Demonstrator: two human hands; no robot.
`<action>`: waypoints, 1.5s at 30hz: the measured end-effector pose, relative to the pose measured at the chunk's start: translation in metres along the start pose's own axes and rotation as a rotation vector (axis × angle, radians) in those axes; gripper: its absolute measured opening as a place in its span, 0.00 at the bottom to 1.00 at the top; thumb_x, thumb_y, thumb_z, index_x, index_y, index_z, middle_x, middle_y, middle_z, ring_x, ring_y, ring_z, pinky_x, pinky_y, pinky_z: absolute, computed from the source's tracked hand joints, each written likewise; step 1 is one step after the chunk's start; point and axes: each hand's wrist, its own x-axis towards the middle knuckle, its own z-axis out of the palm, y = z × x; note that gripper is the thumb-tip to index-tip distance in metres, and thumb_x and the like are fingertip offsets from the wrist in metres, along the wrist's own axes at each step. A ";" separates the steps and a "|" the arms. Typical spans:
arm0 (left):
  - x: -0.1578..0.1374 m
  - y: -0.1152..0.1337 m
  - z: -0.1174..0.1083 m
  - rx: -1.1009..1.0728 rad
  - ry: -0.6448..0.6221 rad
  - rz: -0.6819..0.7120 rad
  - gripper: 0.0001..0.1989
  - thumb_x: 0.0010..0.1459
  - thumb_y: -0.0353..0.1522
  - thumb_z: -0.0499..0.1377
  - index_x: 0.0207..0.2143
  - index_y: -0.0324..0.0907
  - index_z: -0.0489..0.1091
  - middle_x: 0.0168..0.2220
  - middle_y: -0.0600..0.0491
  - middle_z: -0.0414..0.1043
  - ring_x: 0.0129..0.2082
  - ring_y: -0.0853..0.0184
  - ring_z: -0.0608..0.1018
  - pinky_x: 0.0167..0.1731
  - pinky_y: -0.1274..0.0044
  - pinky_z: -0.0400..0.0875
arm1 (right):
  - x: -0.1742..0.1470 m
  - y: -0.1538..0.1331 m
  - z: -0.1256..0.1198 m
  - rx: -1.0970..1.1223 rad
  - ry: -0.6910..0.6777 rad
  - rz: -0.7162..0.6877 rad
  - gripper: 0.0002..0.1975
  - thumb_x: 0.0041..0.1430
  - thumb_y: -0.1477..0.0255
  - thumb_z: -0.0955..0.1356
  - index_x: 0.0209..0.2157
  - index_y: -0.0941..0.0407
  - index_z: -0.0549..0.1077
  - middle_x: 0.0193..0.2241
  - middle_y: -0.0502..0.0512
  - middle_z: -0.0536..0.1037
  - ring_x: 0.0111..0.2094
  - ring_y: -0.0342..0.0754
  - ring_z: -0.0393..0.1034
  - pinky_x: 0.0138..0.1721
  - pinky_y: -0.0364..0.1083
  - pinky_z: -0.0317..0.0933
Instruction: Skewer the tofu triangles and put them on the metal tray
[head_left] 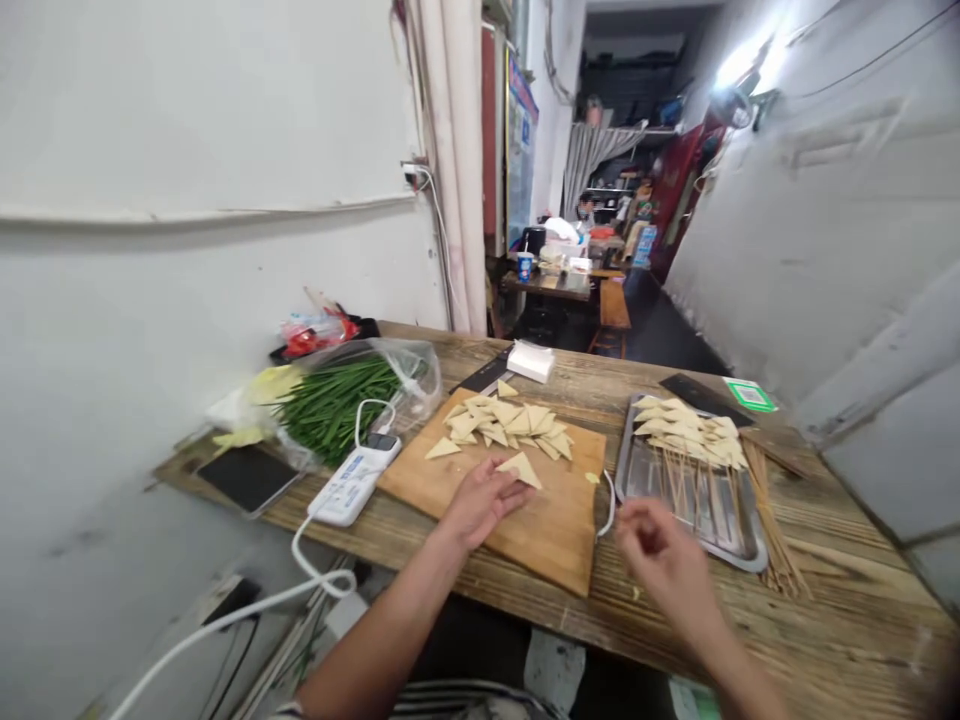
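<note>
My left hand point(487, 500) pinches a pale triangle of tofu point(521, 469) just above the wooden cutting board point(551, 530). More tofu triangles point(510, 420) lie in a loose pile toward the back of the board. To the right, my right hand point(660, 550) is raised beside the metal tray point(739, 540), its fingers curled together and slightly blurred; what they hold, if anything, does not show. Skewered tofu triangles point(690, 432) lie in rows in the tray, their sticks pointing toward me. Loose bamboo skewers point(780, 545) are bunched along the tray's right side.
Left of the board are a white power strip point(356, 480) with its cord, green chives point(337, 400) in a plastic bag and a dark flat slab point(247, 477). Behind the board lie a knife point(487, 372) and a white box point(531, 361). A person sits far back in the room.
</note>
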 end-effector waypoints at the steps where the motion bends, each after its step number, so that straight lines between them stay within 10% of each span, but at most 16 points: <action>1: 0.001 -0.001 0.001 -0.022 0.000 -0.009 0.13 0.46 0.27 0.61 0.35 0.39 0.62 0.34 0.50 0.72 0.34 0.69 0.76 0.43 0.69 0.67 | -0.015 -0.003 0.017 0.078 -0.054 0.018 0.05 0.54 0.69 0.60 0.32 0.54 0.64 0.15 0.43 0.63 0.16 0.41 0.61 0.18 0.38 0.56; 6: 0.002 -0.006 0.003 -0.072 0.031 -0.013 0.15 0.47 0.26 0.61 0.39 0.40 0.62 0.33 0.52 0.72 0.32 0.70 0.76 0.40 0.71 0.69 | -0.061 -0.003 0.067 0.144 -0.146 -0.034 0.15 0.58 0.69 0.58 0.48 0.53 0.61 0.15 0.44 0.66 0.15 0.44 0.63 0.17 0.40 0.59; 11: 0.005 -0.008 0.008 -0.179 0.120 -0.039 0.08 0.52 0.25 0.56 0.37 0.38 0.64 0.32 0.51 0.72 0.31 0.71 0.76 0.36 0.75 0.71 | -0.071 0.000 0.069 0.131 -0.016 -0.088 0.15 0.58 0.71 0.61 0.47 0.52 0.68 0.38 0.54 0.76 0.37 0.49 0.72 0.36 0.44 0.68; 16: 0.014 -0.004 0.010 -0.392 0.212 -0.111 0.04 0.55 0.24 0.52 0.32 0.35 0.65 0.30 0.50 0.70 0.30 0.72 0.74 0.35 0.77 0.71 | -0.074 -0.001 0.066 0.119 0.023 -0.152 0.16 0.57 0.73 0.62 0.48 0.47 0.68 0.39 0.50 0.76 0.39 0.49 0.72 0.38 0.45 0.68; 24: 0.014 0.014 0.009 -0.437 -0.028 -0.288 0.04 0.50 0.21 0.51 0.29 0.35 0.62 0.27 0.50 0.65 0.20 0.78 0.67 0.16 0.88 0.59 | -0.076 0.001 0.068 0.082 0.066 -0.177 0.15 0.57 0.72 0.62 0.46 0.51 0.70 0.39 0.52 0.76 0.38 0.49 0.72 0.38 0.44 0.69; 32: 0.003 0.015 0.006 -0.354 -0.225 -0.292 0.16 0.54 0.24 0.49 0.46 0.33 0.59 0.45 0.37 0.66 0.47 0.61 0.69 0.43 0.72 0.65 | -0.076 -0.001 0.065 0.070 0.073 -0.221 0.13 0.58 0.73 0.62 0.44 0.57 0.71 0.37 0.55 0.77 0.37 0.46 0.73 0.38 0.39 0.68; 39: 0.006 0.006 -0.002 -0.031 -0.032 -0.079 0.10 0.55 0.30 0.54 0.40 0.35 0.62 0.42 0.41 0.69 0.42 0.60 0.74 0.46 0.69 0.64 | -0.077 0.001 0.067 0.049 0.010 -0.163 0.13 0.58 0.73 0.61 0.44 0.58 0.70 0.38 0.56 0.76 0.39 0.47 0.72 0.40 0.41 0.67; 45: 0.014 0.006 -0.012 -0.209 -0.070 -0.274 0.14 0.55 0.33 0.54 0.44 0.37 0.61 0.43 0.41 0.68 0.46 0.59 0.71 0.46 0.68 0.64 | -0.076 0.000 0.073 0.066 -0.029 -0.172 0.13 0.58 0.74 0.61 0.44 0.58 0.70 0.38 0.57 0.76 0.39 0.46 0.72 0.41 0.41 0.66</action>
